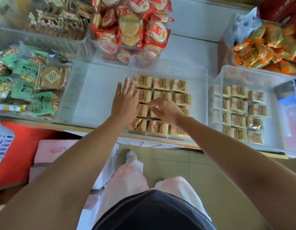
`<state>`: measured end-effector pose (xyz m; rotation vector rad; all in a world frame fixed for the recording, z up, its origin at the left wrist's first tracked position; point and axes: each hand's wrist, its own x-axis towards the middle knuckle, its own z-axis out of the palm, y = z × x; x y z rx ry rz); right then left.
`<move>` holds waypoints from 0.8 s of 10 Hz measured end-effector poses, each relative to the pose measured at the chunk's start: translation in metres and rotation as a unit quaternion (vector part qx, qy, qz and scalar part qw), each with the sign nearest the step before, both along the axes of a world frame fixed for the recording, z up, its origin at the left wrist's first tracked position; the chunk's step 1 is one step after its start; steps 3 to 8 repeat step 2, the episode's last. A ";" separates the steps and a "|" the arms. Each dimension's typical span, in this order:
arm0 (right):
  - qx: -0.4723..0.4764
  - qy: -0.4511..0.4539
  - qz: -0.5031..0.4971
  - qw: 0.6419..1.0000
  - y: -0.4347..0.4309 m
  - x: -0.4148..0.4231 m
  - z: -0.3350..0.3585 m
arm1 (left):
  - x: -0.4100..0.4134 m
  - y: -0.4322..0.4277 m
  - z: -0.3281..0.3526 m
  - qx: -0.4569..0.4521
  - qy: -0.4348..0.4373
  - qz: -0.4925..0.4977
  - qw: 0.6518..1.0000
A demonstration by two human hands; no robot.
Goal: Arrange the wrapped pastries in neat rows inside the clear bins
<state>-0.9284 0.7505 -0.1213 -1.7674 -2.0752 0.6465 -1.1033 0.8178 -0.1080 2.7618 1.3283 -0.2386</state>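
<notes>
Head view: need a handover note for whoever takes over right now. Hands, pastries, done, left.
Left hand: open, fingers straight, over the left column of pastries in the middle bin.
Right hand: fingers curled over the third row; can't tell if it grips one.
Done: middle bin shows three columns, four rows, mostly square. Right bin also in rows.
Left: probably square up the third row under the hands; right bin has bare space on its right side.

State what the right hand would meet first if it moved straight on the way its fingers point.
Probably the left hand: the right hand points leftward over the wrapped pastries, straight at it, though depth is unclear.
</notes>
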 end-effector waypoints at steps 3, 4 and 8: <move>0.110 0.112 -0.005 0.988 -0.041 -0.001 0.035 | -0.001 -0.063 0.010 0.053 -0.116 0.057 0.990; 0.110 0.112 -0.005 0.988 -0.041 -0.001 0.035 | -0.001 -0.063 0.010 0.053 -0.116 0.057 0.990; 0.110 0.112 -0.005 0.988 -0.041 -0.001 0.035 | -0.001 -0.063 0.010 0.053 -0.116 0.057 0.990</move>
